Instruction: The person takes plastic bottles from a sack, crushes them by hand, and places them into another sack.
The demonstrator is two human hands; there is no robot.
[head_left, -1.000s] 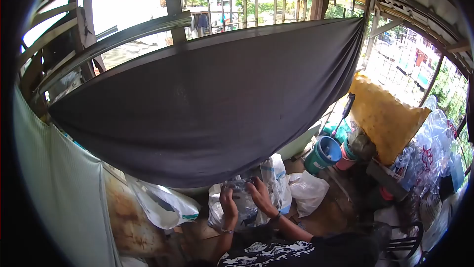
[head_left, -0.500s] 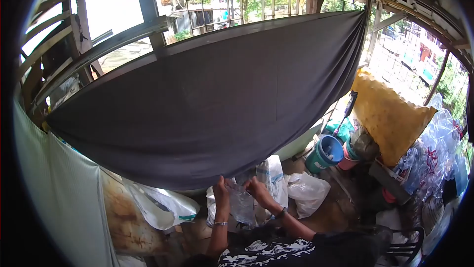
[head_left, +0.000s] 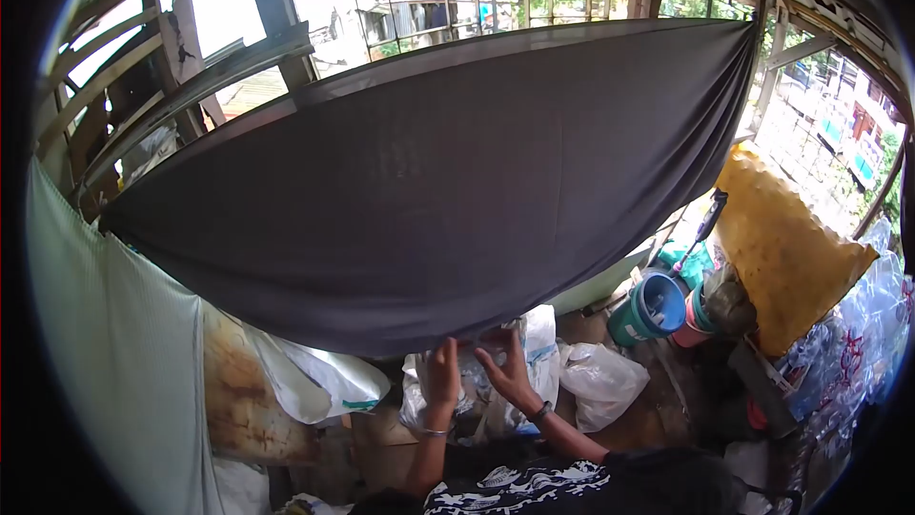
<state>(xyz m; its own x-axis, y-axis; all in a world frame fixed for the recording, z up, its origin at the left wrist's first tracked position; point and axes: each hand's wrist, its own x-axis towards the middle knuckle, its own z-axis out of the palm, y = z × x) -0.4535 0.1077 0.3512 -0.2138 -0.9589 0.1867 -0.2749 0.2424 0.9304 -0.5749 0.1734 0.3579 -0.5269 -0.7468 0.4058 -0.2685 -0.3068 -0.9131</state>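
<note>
Both my hands are raised just below the lower edge of a dark cloth [head_left: 429, 201]. My left hand [head_left: 441, 374] is upright, its fingers close together against a clear plastic bag [head_left: 472, 367]. Opposite it, my right hand [head_left: 512, 372] holds the bag's other side, its thumb apart from the fingers. The bag is see-through, so its outline blends into the white sacks behind it. The cloth's edge partly hides my fingertips.
A full whitish plastic bag [head_left: 600, 383] sits right of my hands. Beyond it stand a blue-green bucket [head_left: 624, 324] and a yellow sheet [head_left: 786, 248]. Clear plastic [head_left: 848, 353] is piled at far right. A white sack [head_left: 324, 386] and pale curtain [head_left: 124, 353] are on the left.
My hands have gone from pinching the top of the hanging clear bag to straighter fingers at its sides. The whole view has shifted slightly.
</note>
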